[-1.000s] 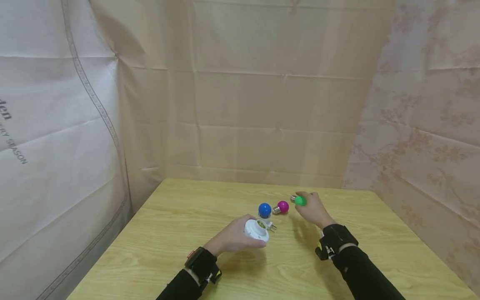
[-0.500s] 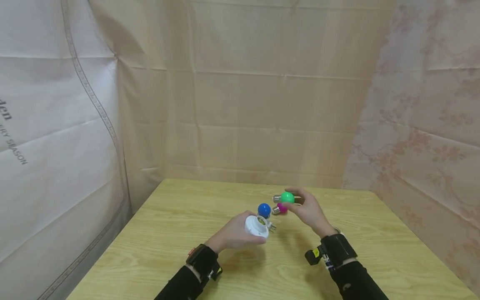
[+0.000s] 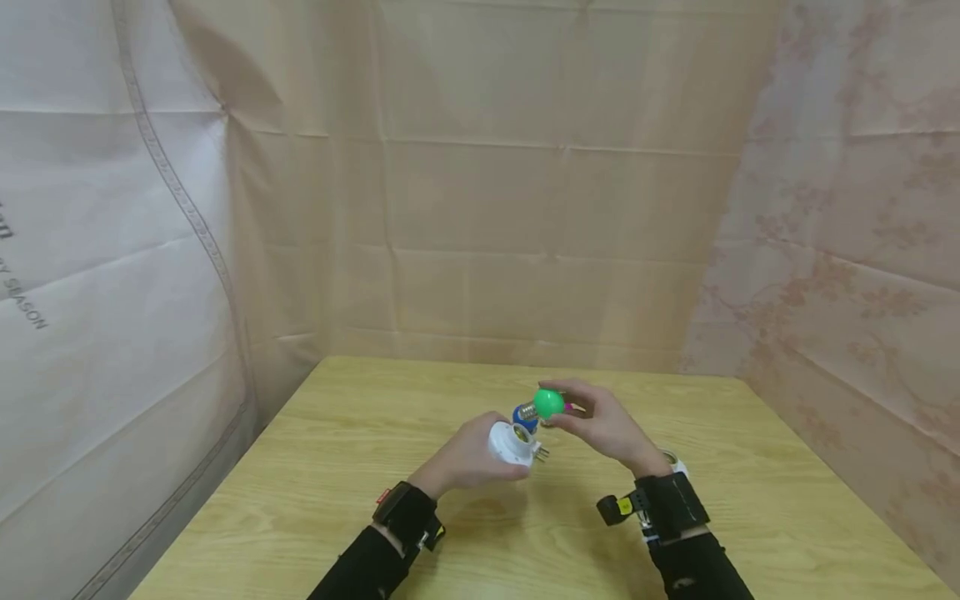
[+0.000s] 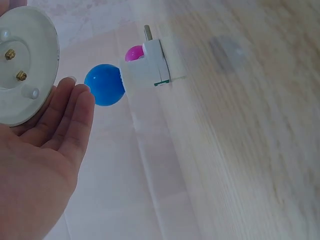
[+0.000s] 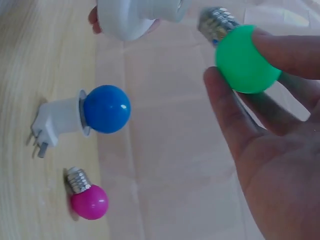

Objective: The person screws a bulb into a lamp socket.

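Observation:
My left hand [image 3: 468, 458] grips a white round bulb socket [image 3: 507, 443] by its edge, its opening tilted up and to the right. In the left wrist view the underside of the socket [image 4: 30, 75] shows two brass screws. Between thumb and fingers, my right hand [image 3: 603, 421] pinches a green light bulb [image 3: 549, 403]. The metal screw base of the green bulb [image 5: 247, 62] points toward the socket and is apart from it. Behind the socket stands a blue bulb [image 5: 107, 109] fitted in a white plug-in holder [image 5: 62, 117].
A magenta bulb [image 5: 90, 201] lies on the wooden table [image 3: 337, 500] beside the plug-in holder. Another white round object [image 3: 672, 460] is partly hidden behind the right wrist. Cloth sheets [image 3: 525, 208] hang around the table.
My right hand has carried the green bulb left, over the magenta bulb, toward the socket, turning its metal base down-left. The left hand and socket have barely moved.

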`<action>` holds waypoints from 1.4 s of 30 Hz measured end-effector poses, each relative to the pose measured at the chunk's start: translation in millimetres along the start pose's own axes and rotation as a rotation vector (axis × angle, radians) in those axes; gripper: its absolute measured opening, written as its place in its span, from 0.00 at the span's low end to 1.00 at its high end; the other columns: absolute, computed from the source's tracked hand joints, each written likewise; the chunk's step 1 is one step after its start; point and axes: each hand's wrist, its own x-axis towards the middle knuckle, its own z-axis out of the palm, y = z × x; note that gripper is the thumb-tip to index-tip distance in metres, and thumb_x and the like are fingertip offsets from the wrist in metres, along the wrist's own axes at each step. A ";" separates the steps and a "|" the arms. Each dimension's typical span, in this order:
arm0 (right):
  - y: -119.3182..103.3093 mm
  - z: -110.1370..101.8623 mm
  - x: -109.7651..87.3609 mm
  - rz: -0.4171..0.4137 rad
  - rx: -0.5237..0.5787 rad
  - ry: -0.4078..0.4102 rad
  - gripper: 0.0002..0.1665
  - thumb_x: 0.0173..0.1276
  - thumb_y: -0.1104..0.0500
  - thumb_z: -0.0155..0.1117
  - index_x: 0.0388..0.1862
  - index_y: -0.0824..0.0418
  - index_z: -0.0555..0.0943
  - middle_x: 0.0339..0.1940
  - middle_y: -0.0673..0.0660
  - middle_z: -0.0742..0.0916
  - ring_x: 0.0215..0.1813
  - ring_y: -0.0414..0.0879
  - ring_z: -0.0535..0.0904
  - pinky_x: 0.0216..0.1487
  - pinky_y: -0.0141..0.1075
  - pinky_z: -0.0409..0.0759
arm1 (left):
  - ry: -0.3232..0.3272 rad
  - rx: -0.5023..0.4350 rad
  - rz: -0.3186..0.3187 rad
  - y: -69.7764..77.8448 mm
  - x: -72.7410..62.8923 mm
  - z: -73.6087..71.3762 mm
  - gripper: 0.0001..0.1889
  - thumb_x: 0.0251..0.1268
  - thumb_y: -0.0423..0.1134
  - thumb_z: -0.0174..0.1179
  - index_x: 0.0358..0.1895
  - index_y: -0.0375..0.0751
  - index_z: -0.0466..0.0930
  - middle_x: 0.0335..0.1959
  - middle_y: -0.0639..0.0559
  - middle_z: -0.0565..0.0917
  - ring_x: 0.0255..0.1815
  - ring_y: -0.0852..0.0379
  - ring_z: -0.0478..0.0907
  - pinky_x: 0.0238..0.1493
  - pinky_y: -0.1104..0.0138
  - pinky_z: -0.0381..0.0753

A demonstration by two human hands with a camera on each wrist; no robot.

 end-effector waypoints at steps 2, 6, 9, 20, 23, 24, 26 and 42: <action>-1.6 1.2 0.4 -0.025 -0.031 -0.022 0.29 0.70 0.67 0.67 0.69 0.63 0.76 0.67 0.65 0.78 0.62 0.58 0.79 0.60 0.37 0.79 | -0.001 -0.002 0.011 -0.3 0.2 -0.6 0.34 0.48 0.51 0.78 0.56 0.40 0.74 0.41 0.56 0.80 0.39 0.59 0.79 0.39 0.63 0.81; -5.4 2.7 0.8 -0.058 -0.084 -0.058 0.28 0.69 0.67 0.67 0.68 0.66 0.76 0.67 0.64 0.78 0.64 0.60 0.77 0.62 0.41 0.78 | 0.001 -0.006 0.024 0.2 0.2 -1.5 0.33 0.49 0.51 0.77 0.55 0.40 0.74 0.41 0.56 0.80 0.39 0.59 0.79 0.39 0.64 0.81; -9.6 3.9 2.5 -0.064 -0.108 -0.089 0.29 0.69 0.70 0.66 0.69 0.68 0.74 0.67 0.65 0.77 0.63 0.60 0.77 0.62 0.41 0.77 | 0.004 -0.002 0.025 0.7 0.8 -3.0 0.33 0.49 0.50 0.77 0.56 0.40 0.74 0.42 0.56 0.80 0.39 0.59 0.79 0.39 0.63 0.81; -21.6 7.0 4.0 -0.100 -0.248 -0.154 0.29 0.69 0.72 0.64 0.69 0.64 0.76 0.66 0.64 0.78 0.62 0.60 0.78 0.61 0.48 0.79 | -0.003 0.010 0.026 2.2 4.1 -4.3 0.32 0.50 0.51 0.77 0.55 0.41 0.74 0.40 0.56 0.80 0.38 0.59 0.78 0.38 0.64 0.80; -21.6 8.6 3.6 -0.095 -0.268 -0.167 0.28 0.71 0.71 0.63 0.69 0.62 0.76 0.65 0.62 0.78 0.62 0.59 0.78 0.60 0.47 0.79 | -0.020 0.021 0.022 2.1 3.1 -4.9 0.32 0.50 0.52 0.77 0.55 0.42 0.74 0.40 0.56 0.80 0.38 0.59 0.78 0.37 0.64 0.81; -21.5 9.0 3.5 -0.093 -0.278 -0.172 0.27 0.71 0.70 0.63 0.69 0.62 0.76 0.65 0.62 0.78 0.62 0.58 0.78 0.60 0.47 0.79 | -0.025 0.025 0.018 2.4 2.6 -5.3 0.32 0.51 0.52 0.76 0.55 0.42 0.74 0.40 0.56 0.80 0.38 0.59 0.78 0.37 0.64 0.81; -21.2 9.4 3.2 -0.091 -0.292 -0.176 0.27 0.72 0.69 0.63 0.69 0.61 0.76 0.64 0.61 0.79 0.62 0.58 0.78 0.60 0.48 0.79 | -0.033 0.035 0.014 3.0 2.2 -6.3 0.32 0.51 0.53 0.76 0.55 0.42 0.74 0.40 0.56 0.80 0.38 0.59 0.78 0.37 0.64 0.81; -29.1 8.8 0.0 -0.027 -0.270 -0.110 0.28 0.72 0.68 0.64 0.70 0.64 0.75 0.62 0.61 0.79 0.58 0.57 0.79 0.58 0.41 0.81 | -0.036 0.118 0.037 14.3 8.5 -13.2 0.33 0.49 0.58 0.74 0.53 0.42 0.75 0.36 0.58 0.80 0.35 0.60 0.78 0.33 0.65 0.80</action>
